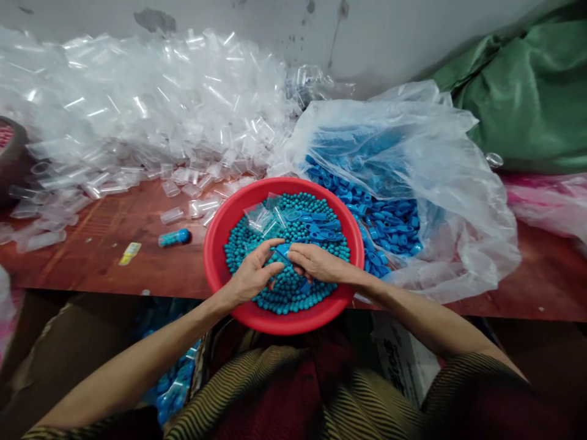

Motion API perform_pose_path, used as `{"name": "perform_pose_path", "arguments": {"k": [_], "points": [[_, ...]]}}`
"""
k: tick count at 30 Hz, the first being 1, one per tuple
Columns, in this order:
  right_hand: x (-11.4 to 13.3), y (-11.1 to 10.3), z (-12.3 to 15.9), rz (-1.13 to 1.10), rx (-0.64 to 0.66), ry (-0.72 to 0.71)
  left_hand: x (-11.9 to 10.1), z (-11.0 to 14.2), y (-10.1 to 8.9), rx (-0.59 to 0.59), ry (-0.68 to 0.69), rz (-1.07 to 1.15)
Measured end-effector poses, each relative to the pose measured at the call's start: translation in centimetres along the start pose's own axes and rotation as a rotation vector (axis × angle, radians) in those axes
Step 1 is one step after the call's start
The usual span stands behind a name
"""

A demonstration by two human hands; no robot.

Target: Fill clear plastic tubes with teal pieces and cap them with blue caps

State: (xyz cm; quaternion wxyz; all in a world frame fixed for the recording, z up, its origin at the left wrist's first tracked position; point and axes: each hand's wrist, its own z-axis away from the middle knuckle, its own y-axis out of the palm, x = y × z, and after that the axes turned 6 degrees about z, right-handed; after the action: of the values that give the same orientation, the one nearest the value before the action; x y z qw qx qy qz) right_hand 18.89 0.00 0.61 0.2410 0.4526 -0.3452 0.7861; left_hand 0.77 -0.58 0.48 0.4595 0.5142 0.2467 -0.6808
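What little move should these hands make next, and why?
Perhaps the left hand should close on the blue piece to steady it: the right hand seems to pinch one end, while the left hand is open beside it, over the beads in the basin.

Single view, worn on the head: looks forward and steeply down, close range. Red basin point(214, 256) mid-frame, within arm's reach; wearer's clothing point(257, 391) at bottom edge, grey wall point(257, 15) along top.

A partly hidden blue piece point(283, 251) is above turquoise beads point(287, 301) in a red basin point(214, 244)
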Motion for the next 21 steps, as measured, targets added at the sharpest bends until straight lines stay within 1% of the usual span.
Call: {"name": "perform_pose_path", "arguments": {"k": [3, 8, 13, 16, 18, 21], "points": [[0.1, 0.1, -0.1, 0.046, -0.040, -0.005, 0.1, 0.0, -0.2, -0.002, -0.009, -0.002], [0.3, -0.3, -0.2, 0.043, 0.022, -0.008, 0.3, 0.0, -0.1, -0.004, 0.002, -0.025], [1.2, -0.8, -0.1, 0.133, 0.023, -0.003, 0.3, 0.2, 0.3, -0.057, 0.027, -0.052], [1.3, -0.7, -0.3, 0.075, 0.025, -0.019, 0.2, 0.2, 0.2, -0.055, 0.049, -0.033], [1.0, -0.3, -0.3, -0.025, -0.017, -0.044, 0.2, 0.0, 0.1, -0.047, 0.072, -0.005], [0.4, 0.6, -0.3, -0.112, -0.156, -0.081, 0.2, -0.3, 0.0, -0.065, 0.089, 0.021]]}}
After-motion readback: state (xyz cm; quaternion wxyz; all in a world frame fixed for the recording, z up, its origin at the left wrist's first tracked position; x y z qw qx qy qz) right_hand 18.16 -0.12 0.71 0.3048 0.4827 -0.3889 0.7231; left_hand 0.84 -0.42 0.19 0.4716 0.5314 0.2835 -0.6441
